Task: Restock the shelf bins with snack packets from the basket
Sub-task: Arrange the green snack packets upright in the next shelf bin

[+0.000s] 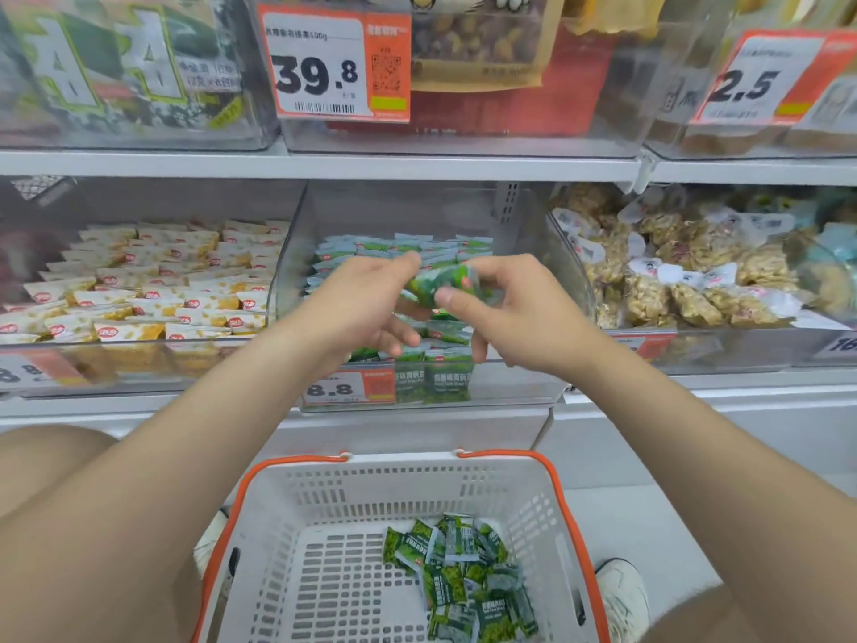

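Note:
Both my hands are raised over the middle clear bin [538,252], which holds rows of green snack packets [431,248]. My right hand [514,313] pinches a small bunch of green packets [440,283] between thumb and fingers. My left hand [366,304] touches the same bunch with its fingertips from the left; its lower fingers hang curled. Below, a white basket [352,498] with orange handles stands on the floor, with several green packets [463,573] lying in its right half.
The clear bin at left [139,280] holds white-and-yellow packets, and the bin at right [695,280] holds bagged nut clusters. An upper shelf [324,164] carries larger bags behind price tags. My knees flank the basket, and a white shoe [623,591] is beside it.

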`<move>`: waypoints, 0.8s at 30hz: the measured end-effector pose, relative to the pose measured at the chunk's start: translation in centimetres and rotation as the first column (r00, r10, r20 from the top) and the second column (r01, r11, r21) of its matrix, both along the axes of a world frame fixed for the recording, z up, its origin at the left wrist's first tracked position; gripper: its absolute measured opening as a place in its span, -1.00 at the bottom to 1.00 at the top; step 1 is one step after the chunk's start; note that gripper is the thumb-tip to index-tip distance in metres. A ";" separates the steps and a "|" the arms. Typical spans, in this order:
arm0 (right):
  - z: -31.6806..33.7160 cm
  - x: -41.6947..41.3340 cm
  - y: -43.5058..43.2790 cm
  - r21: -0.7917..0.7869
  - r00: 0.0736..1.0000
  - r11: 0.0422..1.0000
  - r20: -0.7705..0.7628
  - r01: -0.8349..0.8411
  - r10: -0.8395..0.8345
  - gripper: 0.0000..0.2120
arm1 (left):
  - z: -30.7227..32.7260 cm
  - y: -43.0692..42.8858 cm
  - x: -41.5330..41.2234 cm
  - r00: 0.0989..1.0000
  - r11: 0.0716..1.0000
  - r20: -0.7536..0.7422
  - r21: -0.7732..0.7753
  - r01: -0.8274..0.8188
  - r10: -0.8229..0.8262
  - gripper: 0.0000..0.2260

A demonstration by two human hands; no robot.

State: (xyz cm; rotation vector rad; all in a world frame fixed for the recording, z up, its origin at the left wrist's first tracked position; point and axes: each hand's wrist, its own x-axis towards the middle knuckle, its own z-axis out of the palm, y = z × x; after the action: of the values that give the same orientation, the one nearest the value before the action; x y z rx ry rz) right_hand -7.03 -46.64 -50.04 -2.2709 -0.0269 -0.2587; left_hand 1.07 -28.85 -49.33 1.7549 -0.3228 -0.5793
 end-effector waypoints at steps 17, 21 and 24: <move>-0.3 2.2 -1.1 0.595 0.957 0.772 -0.284 0.222 -0.057 -0.67 | -1.8 -0.3 1.1 0.972 1.000 0.235 -0.010 -0.006 0.009 -0.79; -1.2 5.0 -3.9 -0.177 0.897 0.882 0.012 0.437 -0.442 -0.65 | -3.1 -0.6 2.0 0.693 0.929 0.699 0.351 -0.117 -0.176 -0.79; -1.7 6.6 -4.6 -0.489 0.881 0.764 0.021 0.422 -0.473 -0.68 | -4.2 -0.9 2.5 0.566 0.841 0.725 0.532 -0.096 -0.393 -0.65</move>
State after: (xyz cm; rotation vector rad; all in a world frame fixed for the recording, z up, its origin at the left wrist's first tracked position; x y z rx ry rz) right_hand -0.40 -51.28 -51.76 -2.7660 0.5818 -0.4215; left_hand 3.57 -29.79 -53.48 2.4899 -1.0763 0.1277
